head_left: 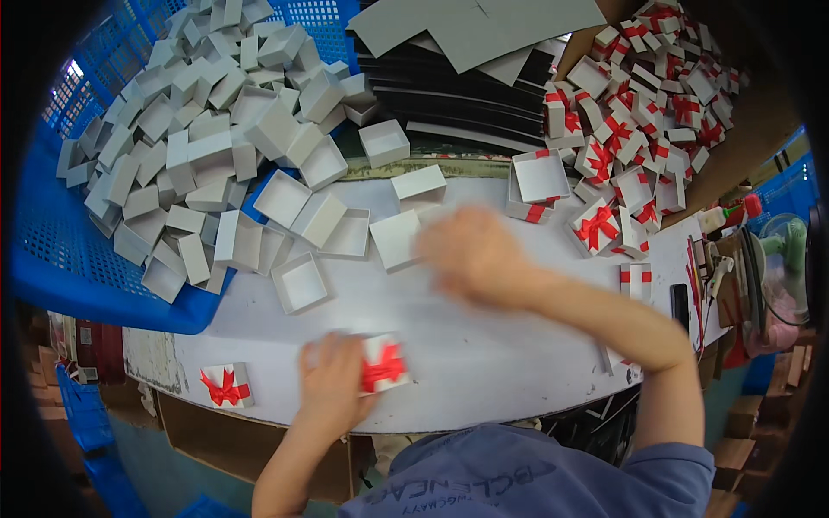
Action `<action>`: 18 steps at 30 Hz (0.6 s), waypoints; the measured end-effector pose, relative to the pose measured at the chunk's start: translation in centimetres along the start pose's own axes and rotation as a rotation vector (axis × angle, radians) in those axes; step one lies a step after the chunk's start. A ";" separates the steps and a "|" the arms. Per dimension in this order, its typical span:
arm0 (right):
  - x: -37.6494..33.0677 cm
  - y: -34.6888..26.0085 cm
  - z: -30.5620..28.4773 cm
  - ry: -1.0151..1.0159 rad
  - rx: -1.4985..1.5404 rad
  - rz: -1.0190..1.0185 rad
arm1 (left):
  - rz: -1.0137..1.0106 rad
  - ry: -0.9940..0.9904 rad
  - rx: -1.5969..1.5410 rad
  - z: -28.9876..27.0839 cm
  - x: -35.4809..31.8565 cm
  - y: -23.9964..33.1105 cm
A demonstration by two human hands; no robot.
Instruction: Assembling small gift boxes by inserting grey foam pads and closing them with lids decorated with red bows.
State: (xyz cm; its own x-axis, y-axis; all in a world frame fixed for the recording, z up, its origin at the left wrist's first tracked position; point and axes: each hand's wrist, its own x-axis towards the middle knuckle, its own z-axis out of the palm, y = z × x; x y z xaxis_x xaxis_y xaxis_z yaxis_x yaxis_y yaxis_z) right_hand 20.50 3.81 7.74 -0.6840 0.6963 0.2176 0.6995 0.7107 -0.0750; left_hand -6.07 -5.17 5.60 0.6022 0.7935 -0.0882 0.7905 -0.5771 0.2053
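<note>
My left hand point(332, 376) is closed around the left side of a small white gift box point(382, 363) with a red ribbon bow, low over the near part of the white table. Smeared by motion, my right hand point(475, 257) is beside a plain white box point(396, 241) near the middle of the table; whether it touches that box cannot be made out, and its fingers are unclear. Another white gift box point(226, 385) with a red bow lies by the front edge, left of my left hand.
A blue plastic basket point(129, 298) at the left spills plain white boxes point(207, 129) onto the table point(484, 363). Ribboned boxes point(604, 155) are heaped at the far right in a cardboard carton. Grey card sheets point(484, 30) lie at the back. A dark phone point(680, 304) rests at the right.
</note>
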 end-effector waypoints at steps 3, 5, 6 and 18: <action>6.8 8.2 -6.6 0.551 -0.573 0.006 | -0.225 -0.018 0.124 -4.4 -1.3 -0.3; 8.7 11.8 -9.4 0.527 -0.907 0.046 | -0.217 0.073 0.105 -5.3 1.6 -0.4; 9.6 13.1 -9.4 0.534 -0.899 0.044 | -0.042 0.139 -0.034 -4.7 3.3 -0.2; -0.3 3.2 -1.7 0.363 -0.354 -0.022 | 0.265 0.486 -0.064 2.4 20.1 -2.8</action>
State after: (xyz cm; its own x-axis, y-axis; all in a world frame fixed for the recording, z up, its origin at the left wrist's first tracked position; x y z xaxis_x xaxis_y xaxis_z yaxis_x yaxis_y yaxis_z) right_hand 23.34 5.71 9.08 -0.6277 0.5568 0.5440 0.7557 0.6036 0.2543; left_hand 4.07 11.88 0.91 0.6462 0.6297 0.4312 0.6018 -0.7679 0.2195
